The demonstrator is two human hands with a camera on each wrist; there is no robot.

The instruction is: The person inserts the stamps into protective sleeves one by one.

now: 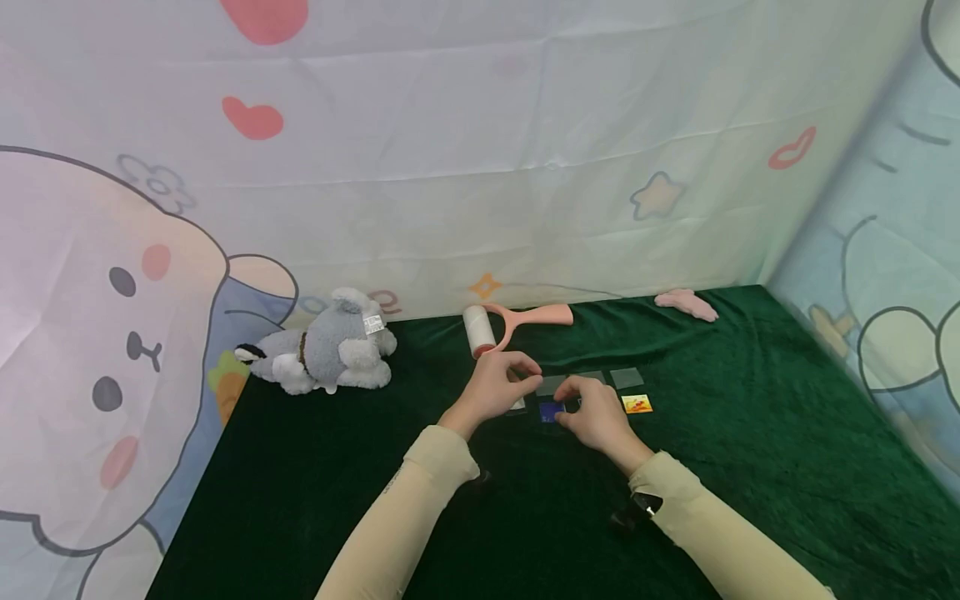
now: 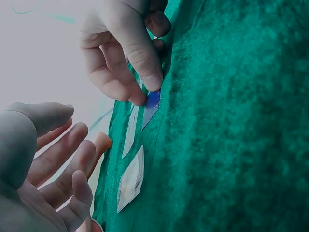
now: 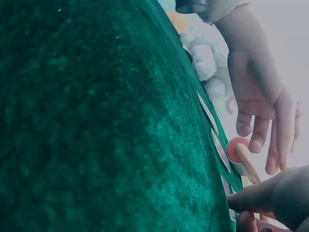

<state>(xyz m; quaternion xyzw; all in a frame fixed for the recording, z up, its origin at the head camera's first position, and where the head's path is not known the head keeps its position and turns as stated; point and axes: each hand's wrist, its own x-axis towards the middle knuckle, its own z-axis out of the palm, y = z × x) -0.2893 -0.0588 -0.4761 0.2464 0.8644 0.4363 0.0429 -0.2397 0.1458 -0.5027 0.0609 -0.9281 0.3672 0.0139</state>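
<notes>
A small dark blue card (image 1: 551,412) lies on the green cloth, in the front row of small flat pieces. My right hand (image 1: 598,417) holds its right end between thumb and index finger, and in the left wrist view the thumb (image 2: 152,81) meets the blue card (image 2: 152,108). To the left, my left hand (image 1: 497,388) hovers over a pale card (image 1: 517,404) with loosely bent fingers and nothing in them. Past my right hand lies a yellow and red card (image 1: 637,404). Grey translucent pieces (image 1: 627,378) form a row behind.
A pink-handled lint roller (image 1: 543,315) lies behind the cards. At the back left is a grey plush toy (image 1: 330,350) on its side. A pink cloth-like item (image 1: 686,304) sits at the back right edge. Printed curtains (image 1: 450,167) hang behind the table.
</notes>
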